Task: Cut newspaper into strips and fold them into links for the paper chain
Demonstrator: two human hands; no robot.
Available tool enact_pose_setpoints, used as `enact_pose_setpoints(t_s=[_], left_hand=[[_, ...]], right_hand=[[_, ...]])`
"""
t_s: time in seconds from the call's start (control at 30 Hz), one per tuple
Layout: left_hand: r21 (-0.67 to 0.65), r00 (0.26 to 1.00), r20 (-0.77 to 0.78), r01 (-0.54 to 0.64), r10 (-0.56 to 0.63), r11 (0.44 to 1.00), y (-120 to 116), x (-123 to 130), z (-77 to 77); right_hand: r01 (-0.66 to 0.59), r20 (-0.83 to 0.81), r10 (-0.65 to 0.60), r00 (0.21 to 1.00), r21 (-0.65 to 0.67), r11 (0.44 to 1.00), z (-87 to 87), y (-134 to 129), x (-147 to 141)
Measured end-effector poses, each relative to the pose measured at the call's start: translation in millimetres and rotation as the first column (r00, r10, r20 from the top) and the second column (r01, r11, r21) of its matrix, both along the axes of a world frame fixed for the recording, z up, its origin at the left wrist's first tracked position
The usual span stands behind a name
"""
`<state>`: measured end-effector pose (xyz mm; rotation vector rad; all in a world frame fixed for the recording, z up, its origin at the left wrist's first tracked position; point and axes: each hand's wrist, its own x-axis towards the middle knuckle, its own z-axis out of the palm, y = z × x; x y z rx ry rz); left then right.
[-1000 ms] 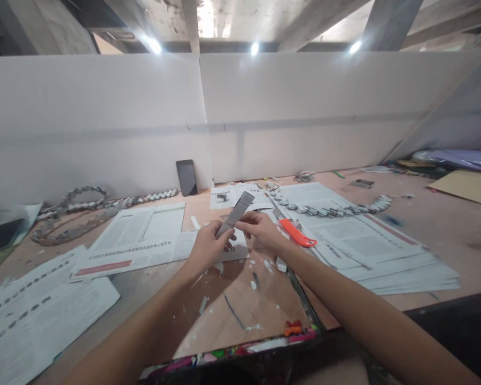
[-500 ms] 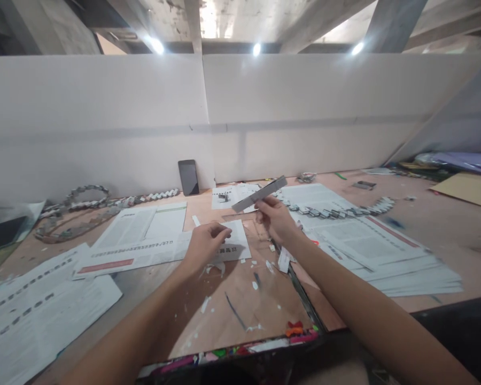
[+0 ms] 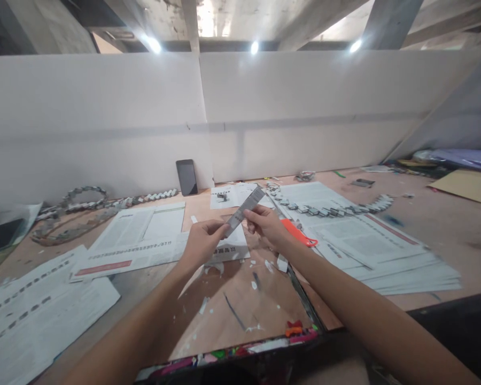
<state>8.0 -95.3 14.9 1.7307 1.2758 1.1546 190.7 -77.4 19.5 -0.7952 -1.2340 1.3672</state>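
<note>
A narrow grey printed paper strip [image 3: 245, 211] is held up at a slant above the middle of the table. My left hand [image 3: 203, 240] pinches its lower left end between thumb and fingers. My right hand [image 3: 266, 224] is closed on the strip's right side, near its middle. Below the hands lies a printed sheet [image 3: 236, 247]. An orange-red object [image 3: 294, 231] rests on the table beside my right wrist, partly hidden by the hand and forearm.
Stacked printed sheets [image 3: 401, 267] lie at right, with a folded paper chain [image 3: 332, 212] across them. More sheets [image 3: 80, 315] and chain loops [image 3: 68, 227] lie at left. A phone [image 3: 187, 177] leans on the white partition [image 3: 304, 112]. Scraps dot the table [image 3: 208, 331].
My left hand has come to the strip and taken hold of its lower end. The strip is lower and more steeply tilted. More of the orange-red object shows.
</note>
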Motion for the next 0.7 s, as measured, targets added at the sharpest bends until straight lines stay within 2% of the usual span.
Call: enact_pose_setpoints(t_s=[0.23, 0.43, 0.53, 0.6, 0.67, 0.7], left_hand=[[-0.037, 0.993, -0.098, 0.066, -0.07, 0.997, 0, -5, 6.6], [-0.156, 0.967, -0.151, 0.181, -0.205, 0.971, 6, -21, 15.3], [-0.172, 0.944, -0.177, 0.249, -0.278, 0.953, 14, -28, 26.1], [-0.166, 0.905, -0.182, 0.358, -0.385, 0.919, 21, -27, 37.2], [-0.167, 0.871, -0.115, 0.457, -0.477, 0.874, 31, -21, 48.6], [-0.185, 0.869, -0.083, 0.468, -0.489, 0.864, 37, -17, 53.1]], right_hand=[[0.063, -0.033, -0.063, 0.997, 0.009, 0.998, -0.7, 6, 2], [0.127, -0.041, -0.126, 0.991, 0.037, 0.991, 15.3, 8, 13], [0.132, 0.001, -0.132, 0.991, 0.041, 0.99, 24.5, 9, 15], [0.126, 0.021, -0.127, 0.992, 0.053, 0.991, 28.8, 15, 13], [0.097, 0.032, -0.099, 0.995, 0.072, 0.993, 32.6, 26, 8], [0.071, 0.046, -0.075, 0.996, 0.084, 0.994, 34.7, 33, 5]])
